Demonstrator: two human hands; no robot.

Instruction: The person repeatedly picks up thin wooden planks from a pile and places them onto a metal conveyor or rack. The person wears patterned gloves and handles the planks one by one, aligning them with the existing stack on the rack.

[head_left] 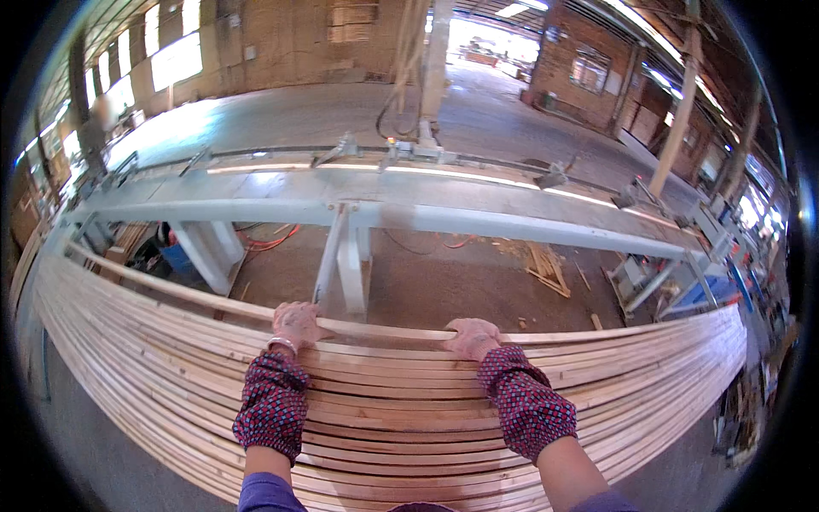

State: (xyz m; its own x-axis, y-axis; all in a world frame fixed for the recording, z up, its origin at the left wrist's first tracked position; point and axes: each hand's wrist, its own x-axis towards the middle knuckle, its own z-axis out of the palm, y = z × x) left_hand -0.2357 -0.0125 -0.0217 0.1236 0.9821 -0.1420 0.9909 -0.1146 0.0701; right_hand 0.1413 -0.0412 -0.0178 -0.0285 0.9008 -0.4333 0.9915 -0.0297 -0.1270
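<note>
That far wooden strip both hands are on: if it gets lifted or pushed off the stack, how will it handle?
The far strip is long and thin, so it would probably sag and whip at the ends when lifted mid-span by the left hand and right hand. It looks light. Bare wood on the stack of strips should slide rather than roll.

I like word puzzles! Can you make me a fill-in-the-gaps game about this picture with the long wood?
1. Both hands rest on the far edge of a stack of long wooden ____.
2. The left hand wears a ____ at the wrist.
3. The patterned sleeve covers are red and ____.
4. Behind the stack stands a long pale ____ frame.

Missing words: strips; bracelet; dark blue; metal
</note>
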